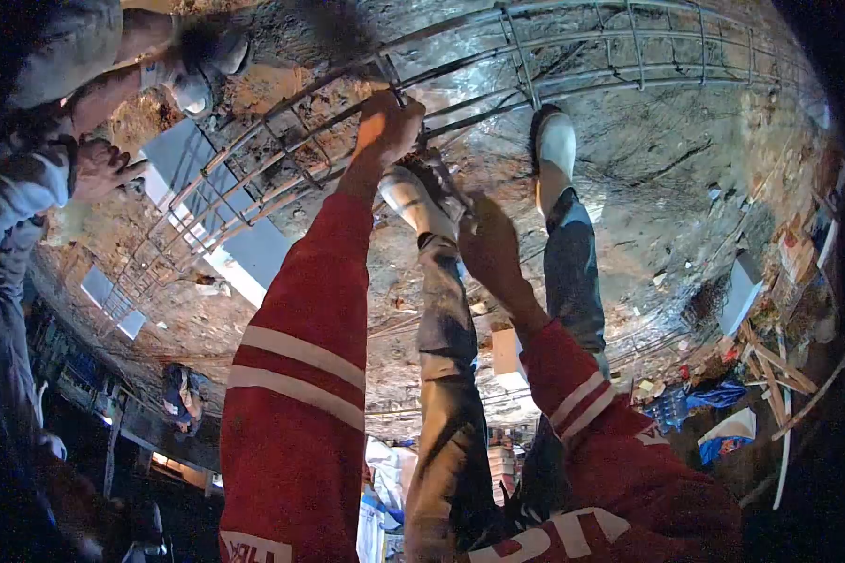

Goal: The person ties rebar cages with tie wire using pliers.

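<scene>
Bare, rubble-strewn earth [685, 159] carries a long rebar cage [573, 56]. I judge the step to be bar fixing. My left hand [385, 127] is fisted round a cage bar; my right hand [488, 246], just beside the cage, is curled, and I cannot tell what it holds. The next move calls for a steady bar. Scrap timber [770, 366] lies well clear of the cage.

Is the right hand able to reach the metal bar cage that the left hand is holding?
Probably yes. The right hand hovers just short of the rebar cage, close to the left hand gripping a bar. Only a white boot sits beside it, not blocking the way.
</scene>
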Motion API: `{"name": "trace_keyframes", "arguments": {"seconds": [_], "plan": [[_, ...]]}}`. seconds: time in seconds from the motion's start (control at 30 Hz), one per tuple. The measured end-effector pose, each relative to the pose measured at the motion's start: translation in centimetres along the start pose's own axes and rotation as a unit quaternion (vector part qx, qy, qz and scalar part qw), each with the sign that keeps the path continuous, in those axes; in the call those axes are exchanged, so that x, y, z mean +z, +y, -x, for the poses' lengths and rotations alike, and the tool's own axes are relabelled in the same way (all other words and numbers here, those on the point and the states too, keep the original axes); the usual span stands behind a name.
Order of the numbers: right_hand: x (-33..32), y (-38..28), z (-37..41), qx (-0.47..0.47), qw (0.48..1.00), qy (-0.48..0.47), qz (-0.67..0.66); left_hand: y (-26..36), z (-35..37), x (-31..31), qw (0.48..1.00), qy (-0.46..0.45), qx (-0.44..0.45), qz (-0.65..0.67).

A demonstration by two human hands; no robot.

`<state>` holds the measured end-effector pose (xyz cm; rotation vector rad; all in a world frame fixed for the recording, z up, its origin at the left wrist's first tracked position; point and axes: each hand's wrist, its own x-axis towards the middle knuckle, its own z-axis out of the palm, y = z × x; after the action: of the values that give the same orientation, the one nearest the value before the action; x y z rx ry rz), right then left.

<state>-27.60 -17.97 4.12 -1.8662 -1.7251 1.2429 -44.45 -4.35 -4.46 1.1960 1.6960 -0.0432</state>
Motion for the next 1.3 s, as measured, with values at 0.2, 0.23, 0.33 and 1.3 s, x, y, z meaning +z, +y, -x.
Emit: {"name": "trace_keyframes", "arguments": {"seconds": [0.2,0.23,0.33,1.3], "plan": [[-0.2,2.2,0.5,0.346,0.759,-0.293,-0.467,-2.5,-0.6,2.1,0.988,0.105,0.116,-0.012],[-0.2,2.2,0.8,0.330,0.712,-0.309,-0.538,-2.9,-0.7,2.2,0.988,0.103,0.117,-0.015],[0.2,1.1,1.9,0.308,0.702,-0.264,-0.585,-2.2,-1.6,1.8,0.996,0.044,0.070,0.028],[-1.9,6.1,0.3,0.307,0.508,-0.425,-0.683,1.7,2.2,-0.6,0.996,0.073,0.048,-0.004]]}}
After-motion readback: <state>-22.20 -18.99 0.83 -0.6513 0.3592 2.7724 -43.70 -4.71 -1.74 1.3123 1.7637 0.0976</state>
